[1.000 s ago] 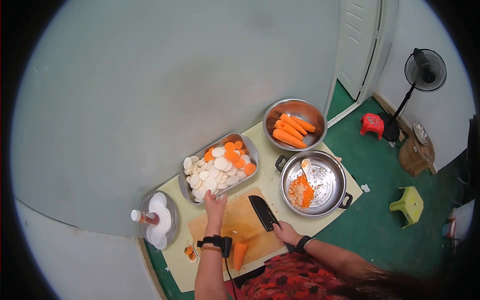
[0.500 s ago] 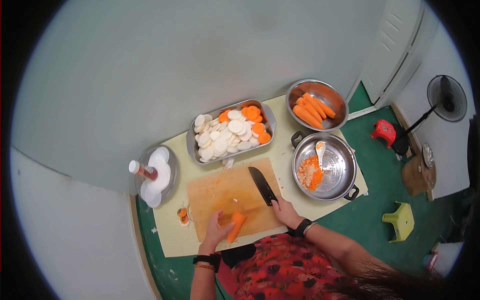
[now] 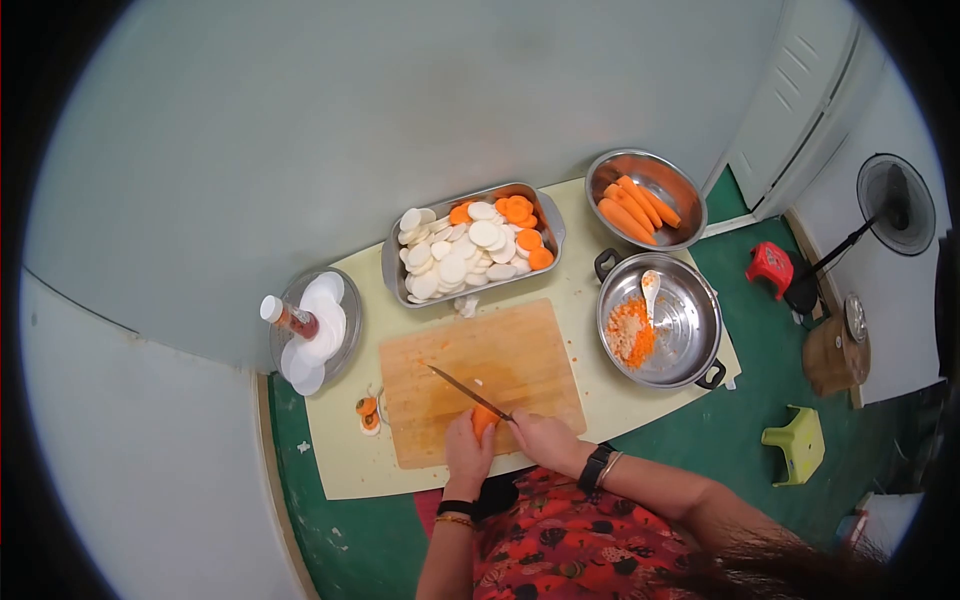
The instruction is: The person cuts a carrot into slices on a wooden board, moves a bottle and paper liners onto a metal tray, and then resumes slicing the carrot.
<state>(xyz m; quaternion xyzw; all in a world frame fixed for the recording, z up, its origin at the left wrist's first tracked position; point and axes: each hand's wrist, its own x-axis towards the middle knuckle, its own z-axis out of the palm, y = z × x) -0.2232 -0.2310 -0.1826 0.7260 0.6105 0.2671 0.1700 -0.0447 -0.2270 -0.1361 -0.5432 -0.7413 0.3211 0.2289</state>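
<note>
My left hand [image 3: 468,447] is closed around a carrot [image 3: 484,418] near the front edge of the wooden cutting board [image 3: 520,340]. In my right hand [image 3: 545,440] is a kitchen knife [image 3: 460,388], gripped by its handle. The blade slants up and to the left across the carrot's upper end, its edge right at the carrot. My fingers hide most of the carrot. Small orange and white bits lie on the board.
Behind the board stands a metal tray [image 3: 393,274] of white and orange slices. At right are a pot [image 3: 690,335] with chopped bits and a spoon, and a bowl [image 3: 690,190] of carrots. A bottle [image 3: 290,318] rests on a plate of white discs at left; carrot ends [image 3: 368,408] lie nearby.
My right hand has lifted the knife off the board and brought it left over the carrot. My left hand, loosely open beside the carrot before, now wraps around it.
</note>
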